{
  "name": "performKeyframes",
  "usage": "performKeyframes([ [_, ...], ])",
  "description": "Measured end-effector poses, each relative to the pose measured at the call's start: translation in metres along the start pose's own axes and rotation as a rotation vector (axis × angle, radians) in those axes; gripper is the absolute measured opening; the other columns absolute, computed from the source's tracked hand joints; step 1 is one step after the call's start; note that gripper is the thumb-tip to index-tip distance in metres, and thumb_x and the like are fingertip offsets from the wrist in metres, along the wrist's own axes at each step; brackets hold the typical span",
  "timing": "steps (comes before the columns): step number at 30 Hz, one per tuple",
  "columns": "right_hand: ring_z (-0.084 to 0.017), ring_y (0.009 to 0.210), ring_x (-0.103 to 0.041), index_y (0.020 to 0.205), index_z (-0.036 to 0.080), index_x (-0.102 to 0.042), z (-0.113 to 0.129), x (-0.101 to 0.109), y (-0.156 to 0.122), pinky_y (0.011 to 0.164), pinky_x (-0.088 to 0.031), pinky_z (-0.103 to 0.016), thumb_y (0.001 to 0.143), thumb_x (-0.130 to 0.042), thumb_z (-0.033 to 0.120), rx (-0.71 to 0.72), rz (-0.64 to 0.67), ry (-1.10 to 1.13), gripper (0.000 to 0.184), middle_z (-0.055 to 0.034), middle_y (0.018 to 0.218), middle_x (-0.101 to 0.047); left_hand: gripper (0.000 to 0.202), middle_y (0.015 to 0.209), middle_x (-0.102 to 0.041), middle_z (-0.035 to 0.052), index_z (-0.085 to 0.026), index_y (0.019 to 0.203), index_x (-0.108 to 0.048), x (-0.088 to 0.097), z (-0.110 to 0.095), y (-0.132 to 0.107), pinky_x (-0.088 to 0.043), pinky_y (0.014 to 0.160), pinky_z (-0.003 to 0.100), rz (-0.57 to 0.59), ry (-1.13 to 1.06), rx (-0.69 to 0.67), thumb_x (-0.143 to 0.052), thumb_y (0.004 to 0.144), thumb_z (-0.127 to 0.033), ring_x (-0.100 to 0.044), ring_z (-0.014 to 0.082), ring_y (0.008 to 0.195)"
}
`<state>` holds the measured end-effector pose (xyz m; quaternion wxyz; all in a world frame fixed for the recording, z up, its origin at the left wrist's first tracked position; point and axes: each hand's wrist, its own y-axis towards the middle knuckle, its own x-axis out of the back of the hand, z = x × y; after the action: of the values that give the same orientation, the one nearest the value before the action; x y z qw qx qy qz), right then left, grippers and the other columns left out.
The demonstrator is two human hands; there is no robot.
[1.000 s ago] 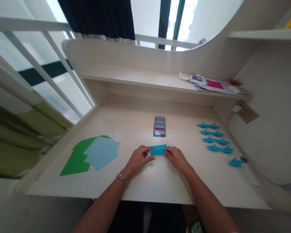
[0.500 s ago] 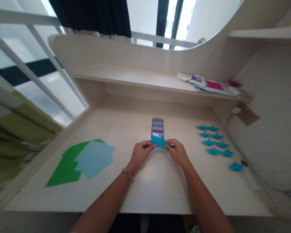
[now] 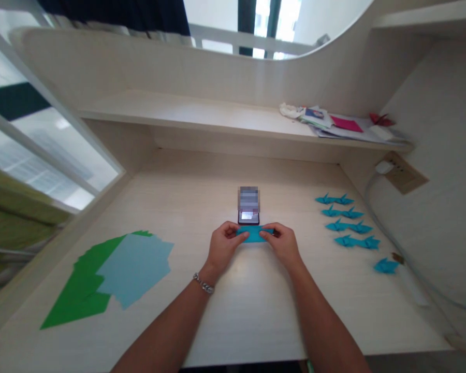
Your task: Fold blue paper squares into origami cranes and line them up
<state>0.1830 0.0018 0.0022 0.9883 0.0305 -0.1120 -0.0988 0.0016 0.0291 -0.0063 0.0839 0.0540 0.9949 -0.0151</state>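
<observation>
A folded strip of teal paper (image 3: 253, 234) is held between both hands just above the pale wooden desk (image 3: 233, 305). My left hand (image 3: 224, 244), with a metal bracelet at the wrist, pinches the strip's left end. My right hand (image 3: 282, 243) pinches its right end. Directly behind the strip a phone (image 3: 249, 206) lies on the desk with its screen lit.
Several folded teal paper cranes (image 3: 347, 227) lie in rows at the right, with one more crane (image 3: 386, 266) nearer the edge. Light blue sheets (image 3: 135, 265) rest on green sheets (image 3: 79, 295) at the left. The shelf behind carries papers (image 3: 339, 127). A cable (image 3: 392, 243) runs from a wall socket.
The paper was lifted off the desk and tilted toward the phone, and is now a narrower strip held level between both hands. The camera has tipped further downward.
</observation>
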Motion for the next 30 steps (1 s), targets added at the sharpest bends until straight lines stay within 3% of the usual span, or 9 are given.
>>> performKeyframes([
  [6, -0.019, 0.072, -0.062, 0.093, 0.022, -0.072, 0.0059, -0.0004, -0.0055, 0.066, -0.049, -0.030, 0.070, -0.070, 0.034, 0.050, -0.029, -0.053, 0.026, -0.0036, 0.085, -0.071, 0.033, 0.078, -0.068, 0.0021, -0.015, 0.084, -0.058, 0.0010, -0.0025, -0.0023, -0.050, 0.064, 0.024, 0.028, -0.067, 0.021, -0.078, 0.059, -0.020, -0.064, 0.0132, 0.068],
  [11, -0.020, 0.078, -0.063, 0.090, 0.022, -0.073, 0.0045, -0.0006, -0.0069, 0.071, -0.050, -0.032, 0.073, -0.067, 0.034, 0.104, -0.042, -0.103, 0.021, -0.0047, 0.090, -0.071, 0.044, 0.082, -0.071, 0.0061, -0.014, 0.102, -0.060, 0.0032, -0.0026, -0.0029, -0.051, 0.066, 0.027, 0.090, -0.037, 0.067, -0.076, 0.064, -0.029, -0.066, 0.0168, 0.072],
  [16, -0.020, 0.073, -0.063, 0.088, 0.021, -0.073, 0.0038, -0.0005, -0.0076, 0.067, -0.050, -0.031, 0.074, -0.064, 0.036, 0.087, -0.052, -0.135, 0.022, -0.0052, 0.086, -0.072, 0.045, 0.076, -0.070, 0.0053, -0.013, 0.104, -0.062, 0.0057, 0.0021, -0.0023, -0.049, 0.060, 0.025, 0.093, 0.054, 0.086, -0.074, 0.066, -0.035, -0.064, 0.0162, 0.066],
  [30, -0.020, 0.080, -0.064, 0.089, 0.022, -0.073, 0.0031, -0.0007, -0.0079, 0.071, -0.049, -0.031, 0.076, -0.064, 0.033, 0.149, -0.019, -0.171, 0.019, -0.0054, 0.089, -0.071, 0.040, 0.081, -0.070, 0.0070, -0.012, 0.105, -0.065, 0.0070, 0.0034, -0.0031, -0.049, 0.066, 0.027, 0.119, 0.029, 0.054, -0.072, 0.068, -0.022, -0.064, 0.0162, 0.072],
])
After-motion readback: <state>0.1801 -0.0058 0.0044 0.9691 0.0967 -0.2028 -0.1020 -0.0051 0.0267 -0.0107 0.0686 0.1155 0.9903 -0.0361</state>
